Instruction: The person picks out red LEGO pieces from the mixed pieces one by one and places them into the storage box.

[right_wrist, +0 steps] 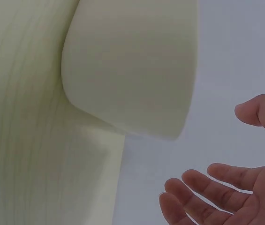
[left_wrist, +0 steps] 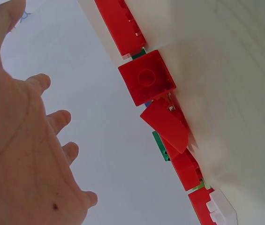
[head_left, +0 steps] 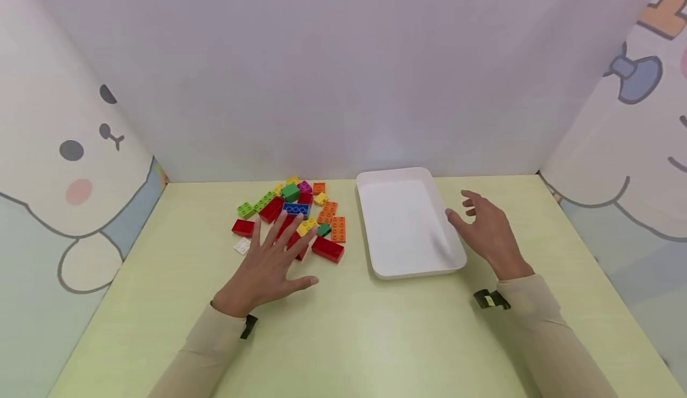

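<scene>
Fingers spread, my left hand [head_left: 268, 268] hovers over the near side of a pile of toy building bricks and holds nothing. Under and around its fingers lie red bricks [head_left: 327, 249], a blue brick [head_left: 296, 209], orange bricks [head_left: 338, 229] and a white brick [head_left: 243, 246]. The left wrist view shows the palm apart from a red brick [left_wrist: 147, 78] and a white brick [left_wrist: 222, 208]. My right hand [head_left: 487, 231] is beside the right edge of a white tray [head_left: 408, 225], thumb and fingers apart, with nothing in its grasp. In the right wrist view the tray wall [right_wrist: 127, 61] stands apart from the fingers.
The pale yellow-green table [head_left: 365, 338] runs back to a plain light wall [head_left: 343, 76]. Cartoon-printed panels [head_left: 70, 189] flank it on both sides. Green and yellow bricks [head_left: 290, 193] lie at the back of the pile, left of the tray.
</scene>
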